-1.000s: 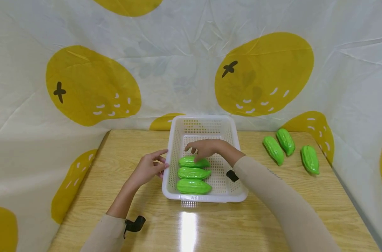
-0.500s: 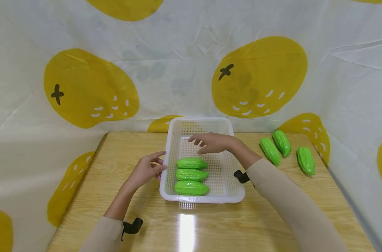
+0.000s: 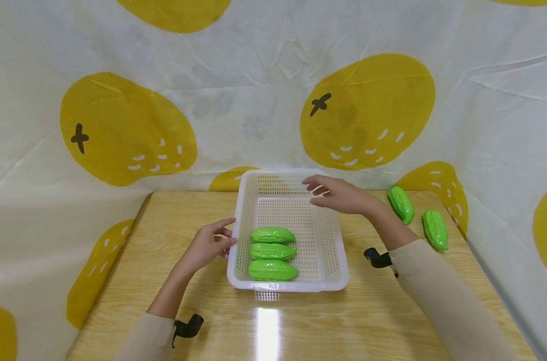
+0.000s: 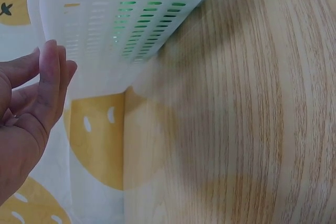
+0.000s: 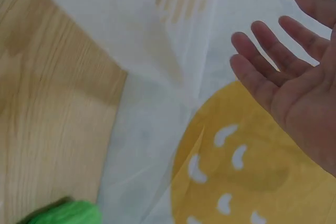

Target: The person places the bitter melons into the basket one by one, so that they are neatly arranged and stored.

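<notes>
Inside the white plastic basket point(image 3: 291, 286) three glossy green bitter melons lie in a row at the left front, such as the middle bitter melon point(image 3: 273, 251). My left hand point(image 3: 207, 245) touches the basket's left rim with relaxed fingers; the left wrist view shows the fingers point(image 4: 50, 72) fairly straight beside its wall. Over the basket's right rim hovers my right hand point(image 3: 338, 194), fingers spread and nothing held. At the back right of the table are a bitter melon point(image 3: 400, 204) and another bitter melon point(image 3: 435, 229). My right wrist mostly hides a third one there.
The wooden table point(image 3: 183, 210) bears everything. A white cloth point(image 3: 246, 115) with yellow fruit prints hangs behind it and along both sides, close to the basket's far rim.
My right hand has lifted off the rearmost bitter melon in the basket and moved right, up to the right rim. The left hand keeps its place. The head view has shifted slightly.
</notes>
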A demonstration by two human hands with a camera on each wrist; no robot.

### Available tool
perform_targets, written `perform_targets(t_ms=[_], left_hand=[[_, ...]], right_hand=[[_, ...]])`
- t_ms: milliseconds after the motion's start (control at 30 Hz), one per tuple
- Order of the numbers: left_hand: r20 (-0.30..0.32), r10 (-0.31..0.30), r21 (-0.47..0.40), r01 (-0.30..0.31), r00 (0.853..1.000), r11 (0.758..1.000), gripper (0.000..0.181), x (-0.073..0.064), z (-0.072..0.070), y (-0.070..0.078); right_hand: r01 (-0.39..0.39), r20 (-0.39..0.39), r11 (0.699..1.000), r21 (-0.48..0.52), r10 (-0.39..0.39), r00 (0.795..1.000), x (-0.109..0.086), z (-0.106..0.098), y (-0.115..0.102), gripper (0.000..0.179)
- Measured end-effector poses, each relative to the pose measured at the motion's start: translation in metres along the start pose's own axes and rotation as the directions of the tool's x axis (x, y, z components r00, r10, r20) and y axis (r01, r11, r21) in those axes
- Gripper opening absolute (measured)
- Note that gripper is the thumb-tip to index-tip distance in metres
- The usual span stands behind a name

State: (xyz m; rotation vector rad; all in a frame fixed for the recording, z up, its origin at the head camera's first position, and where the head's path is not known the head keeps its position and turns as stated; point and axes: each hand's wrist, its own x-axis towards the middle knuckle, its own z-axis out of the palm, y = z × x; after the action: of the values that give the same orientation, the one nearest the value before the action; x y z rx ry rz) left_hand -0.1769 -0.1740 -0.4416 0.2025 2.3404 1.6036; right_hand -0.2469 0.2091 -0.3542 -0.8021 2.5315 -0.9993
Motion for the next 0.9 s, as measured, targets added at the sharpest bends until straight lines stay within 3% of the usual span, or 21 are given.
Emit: perform_targets(t_ms=[133,367,633,900], left_hand=[[-0.003,-0.008,0.006,0.008,1.0,1.0,0.06,0.001,-0.001,-0.002],[0.002,0.008,-0.005,-0.008,1.0,1.0,0.06,0.003,-0.002,-0.002],[0.008,0.012,-0.029,-0.012,1.0,1.0,0.06,0.002,-0.003,-0.004],[-0.001,0.004,-0.026,-0.004,1.0,1.0,0.06,0.0,-0.002,-0.003]], right_hand=[[-0.044,-0.105,0.998,0.041,0.048,0.993,-0.022,-0.009,0.019,0.055],[-0.127,-0.235,0.989,0.072,0.141,0.962,-0.058,-0.025,0.056,0.062],[-0.257,-0.244,0.965,0.055,0.262,0.934,-0.088,-0.03,0.104,0.068],[-0.369,-0.307,0.929,0.012,0.354,0.883,-0.103,-0.017,0.147,0.076]])
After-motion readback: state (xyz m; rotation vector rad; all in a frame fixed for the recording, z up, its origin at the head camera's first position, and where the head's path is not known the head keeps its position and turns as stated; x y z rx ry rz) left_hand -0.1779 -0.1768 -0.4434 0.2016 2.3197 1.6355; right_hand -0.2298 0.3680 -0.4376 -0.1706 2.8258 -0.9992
